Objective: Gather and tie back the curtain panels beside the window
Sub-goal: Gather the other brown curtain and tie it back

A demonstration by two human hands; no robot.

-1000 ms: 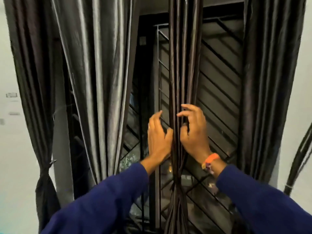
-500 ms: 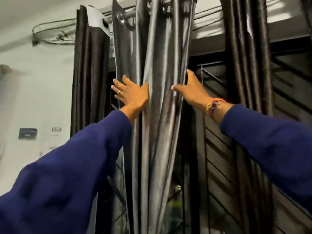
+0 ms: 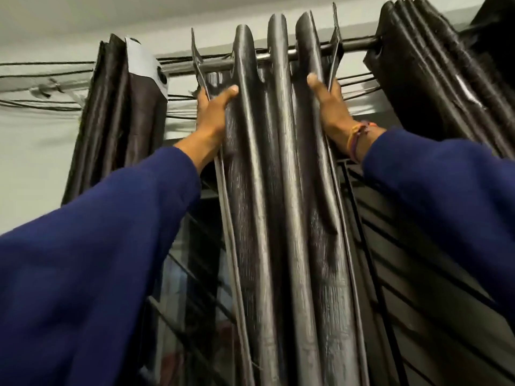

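A shiny dark grey curtain panel (image 3: 281, 190) hangs in deep folds from a dark rod (image 3: 354, 45) in the middle of the view. My left hand (image 3: 213, 112) grips its left edge just under the rod, thumb across the front fold. My right hand (image 3: 328, 107) grips its right edge at the same height, fingers hidden behind the fabric. Both arms reach up in blue sleeves. A bunched dark panel (image 3: 119, 112) hangs at the left end of the rod, and another bunched panel (image 3: 434, 73) at the right.
Behind the curtains is a window with a dark metal grille (image 3: 418, 288) of slanted bars. Black cables (image 3: 41, 87) run along the pale wall under the ceiling at the left. An orange band sits on my right wrist.
My view has tilted up to the rod. Both hands left the thin bunched panel, moved to the shiny grey panel, and slid up it to just below the rod.
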